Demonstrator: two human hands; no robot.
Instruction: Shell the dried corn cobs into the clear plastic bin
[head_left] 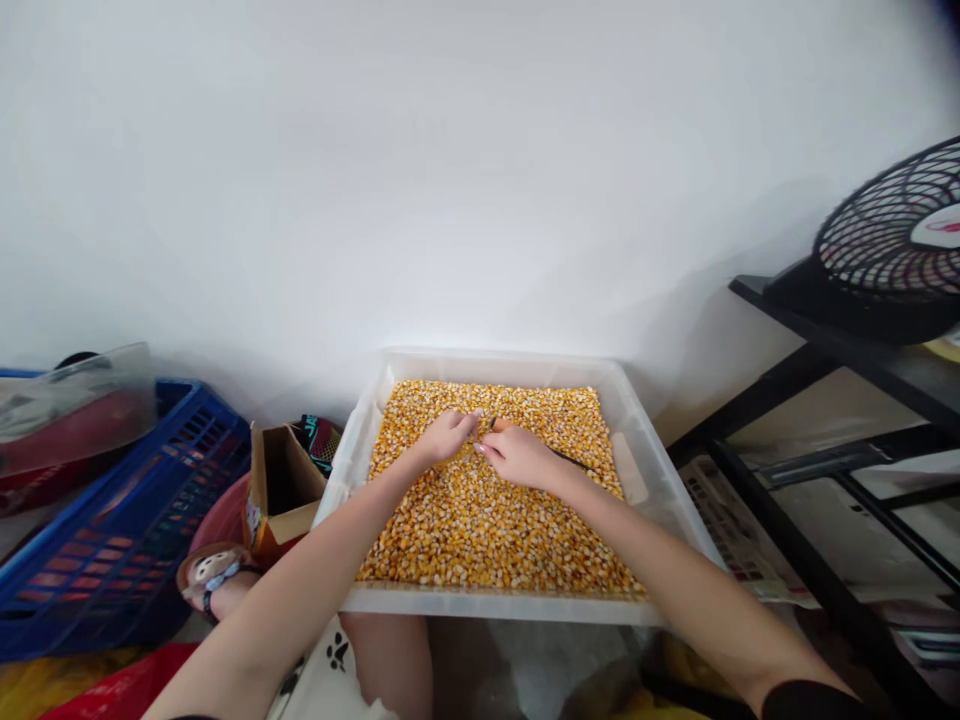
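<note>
Yellow corn kernels [487,520] fill the clear plastic tub [645,440] in front of you, which sits against the white wall [450,150]. In the head view, both your hands are out over the far half of the kernels, close together near the middle. Your left hand [448,436] lies on the corn with its fingers [471,418] pinched lightly together at the tips, apparently on a few kernels, though they are too small to tell for sure. Your right hand [520,457] is just beside it, fingers curled around a thin dark tool [571,460] whose shaft trails out to the right across the kernels; an orange tip [501,425] shows at the front of the hand, nearly touching your left fingertips.

To your left stand an open cardboard box [281,490] and a blue plastic crate [120,530]. To your right, a black metal rack [832,420] carries a black fan [892,250] on top.
</note>
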